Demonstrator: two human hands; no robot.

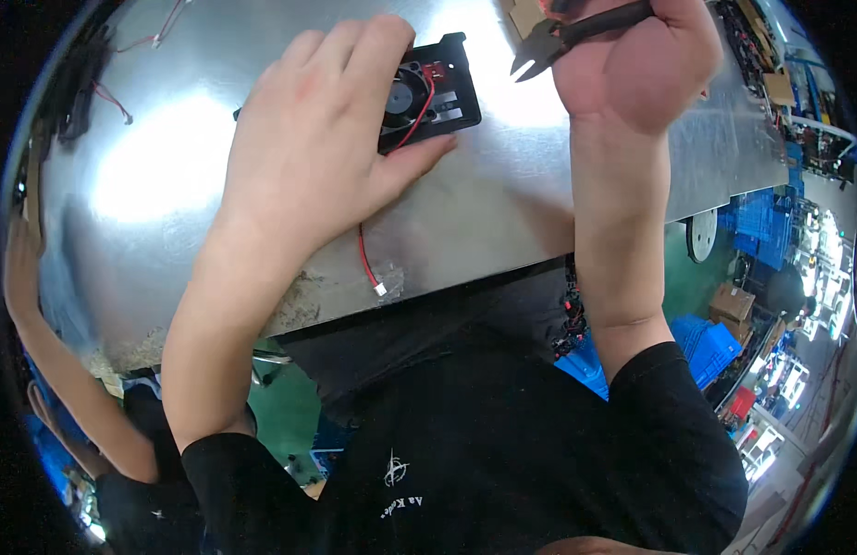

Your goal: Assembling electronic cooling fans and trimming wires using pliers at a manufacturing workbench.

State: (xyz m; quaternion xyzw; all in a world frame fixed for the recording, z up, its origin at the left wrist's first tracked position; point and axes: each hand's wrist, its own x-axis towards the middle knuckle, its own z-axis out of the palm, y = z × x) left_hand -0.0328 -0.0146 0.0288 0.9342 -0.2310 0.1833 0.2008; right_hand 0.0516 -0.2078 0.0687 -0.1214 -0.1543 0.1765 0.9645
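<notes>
My left hand (303,139) lies over a black plastic housing (463,104) on the metal table, fingers over its far side and thumb along its near edge. A small black cooling fan (400,98) sits in the housing, partly covered by my fingers. From it a red wire (421,125) runs under my hand; a red lead with a white plug (380,289) comes out below my wrist. To the right, my right hand (646,79) is closed round wire cutters (542,48), jaws pointing left toward the housing but apart from it. The handles are mostly hidden.
The metal table (502,217) has a worn near edge. Red leads with plugs (123,116) lie at its left, near dark parts. A co-worker's arm (77,398) reaches in at far left. Cardboard (525,17) lies behind the cutters; blue crates (757,227) stand to the right.
</notes>
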